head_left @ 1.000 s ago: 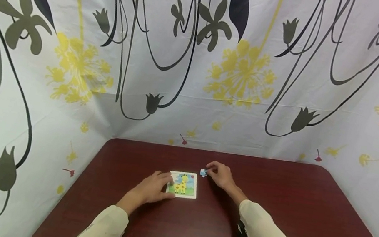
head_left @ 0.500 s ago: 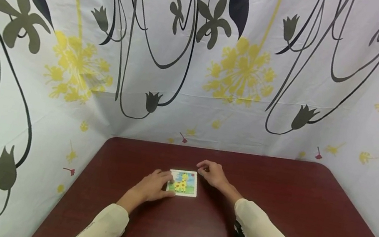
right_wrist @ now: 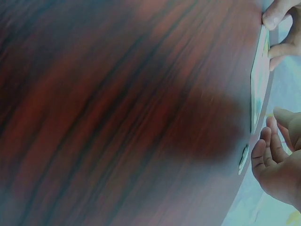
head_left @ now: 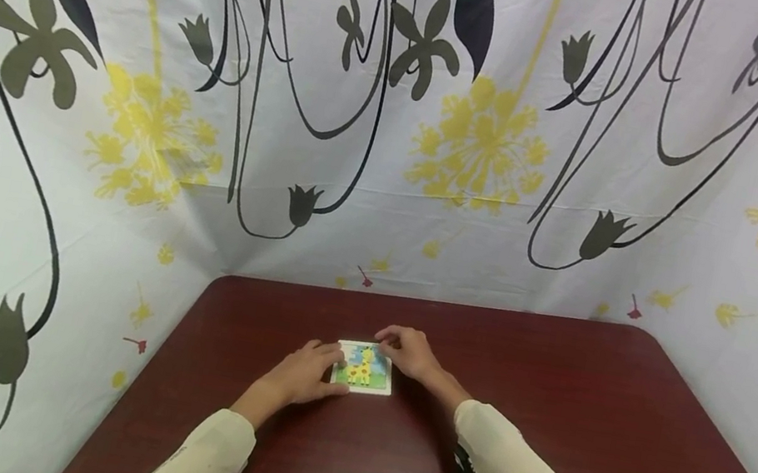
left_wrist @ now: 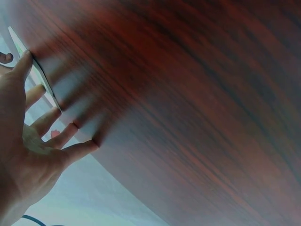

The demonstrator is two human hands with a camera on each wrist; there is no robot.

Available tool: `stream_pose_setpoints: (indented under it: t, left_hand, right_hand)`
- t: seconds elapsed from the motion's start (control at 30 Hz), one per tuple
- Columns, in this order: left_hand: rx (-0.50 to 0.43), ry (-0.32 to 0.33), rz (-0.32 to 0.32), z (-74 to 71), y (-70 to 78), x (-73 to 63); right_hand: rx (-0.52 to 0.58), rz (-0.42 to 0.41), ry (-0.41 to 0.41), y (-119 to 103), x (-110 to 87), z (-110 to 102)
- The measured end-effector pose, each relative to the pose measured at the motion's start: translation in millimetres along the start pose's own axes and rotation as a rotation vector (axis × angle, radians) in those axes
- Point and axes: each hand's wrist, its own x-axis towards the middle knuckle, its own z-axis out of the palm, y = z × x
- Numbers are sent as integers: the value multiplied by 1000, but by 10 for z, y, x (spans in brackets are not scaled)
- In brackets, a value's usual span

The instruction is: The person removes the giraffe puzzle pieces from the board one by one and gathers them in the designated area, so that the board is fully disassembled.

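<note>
A small white-framed jigsaw puzzle (head_left: 368, 391) with a yellow giraffe picture lies flat on the dark red table. My left hand (head_left: 301, 375) rests at its left side, thumb on the front edge. In the left wrist view the fingers of the left hand (left_wrist: 40, 136) are spread and mostly straight. Over the puzzle's far right corner is my right hand (head_left: 413, 357), fingertips bent together there. The right wrist view shows a loose puzzle piece (right_wrist: 243, 159) on the table beside the puzzle, near the right hand (right_wrist: 280, 160). Whether the right fingertips pinch anything is not clear.
The wood-grained table (head_left: 368, 471) extends around both hands and has rounded far corners. A white cloth (head_left: 330, 169) with printed flowers and vines hangs behind it and along both sides.
My right hand has moved left, from beside the loose light-blue puzzle piece to the puzzle's far right corner. It now covers that piece in the head view. My left hand has stayed in place.
</note>
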Motion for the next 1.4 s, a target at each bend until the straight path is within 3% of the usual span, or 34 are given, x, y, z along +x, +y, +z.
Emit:
stream_pose_setpoints:
  t: [0.53,0.9,1.0,1.23,1.4]
  left_hand:
    - [-12,2,22,3,-16,-12]
    - [1,4,29,18,-29,-4]
    - [1,2,24,11,-20,-7]
    - [2,-8,13,-2,-3,-10]
    - [1,-9,18,1,-1,-4]
  right_hand:
    - [-72,-62,-101,-135,81,210]
    - [-108,-187,-170,-147,96,215]
    - [-130,-173,-148,-157,100,228]
    - [-155,-22,-115,-233,53,236]
    - [-159,-6,-91,-250,23,235]
